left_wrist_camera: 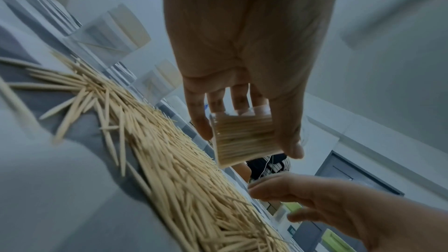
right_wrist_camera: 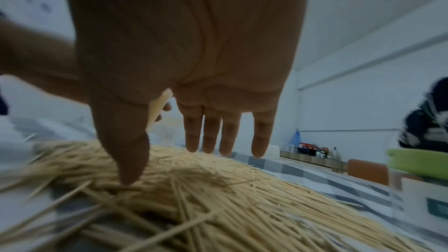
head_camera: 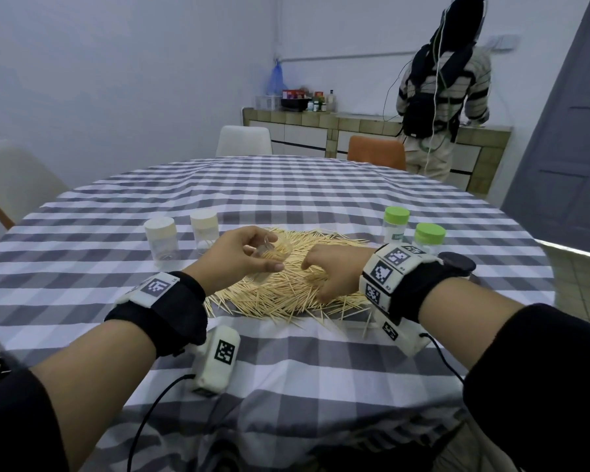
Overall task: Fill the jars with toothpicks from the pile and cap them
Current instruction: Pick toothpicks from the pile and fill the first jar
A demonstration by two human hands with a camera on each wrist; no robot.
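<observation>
My left hand [head_camera: 249,253] grips a clear jar [head_camera: 275,253] packed with toothpicks, tilted just above the pile; in the left wrist view the jar [left_wrist_camera: 244,137] sits between thumb and fingers. The toothpick pile [head_camera: 297,284] spreads over the middle of the checked table [head_camera: 286,185]. My right hand [head_camera: 327,270] is down on the pile with straight, spread fingers [right_wrist_camera: 211,131] and thumb tip touching the sticks, holding nothing. Two white-capped jars [head_camera: 160,240] [head_camera: 204,231] stand at the left, two green-capped jars [head_camera: 395,224] [head_camera: 428,238] at the right.
A black round object [head_camera: 457,262] lies by my right wrist near the green-capped jars. A white chair [head_camera: 244,141] and an orange chair [head_camera: 377,153] stand at the table's far edge. A person [head_camera: 443,90] stands at the back counter.
</observation>
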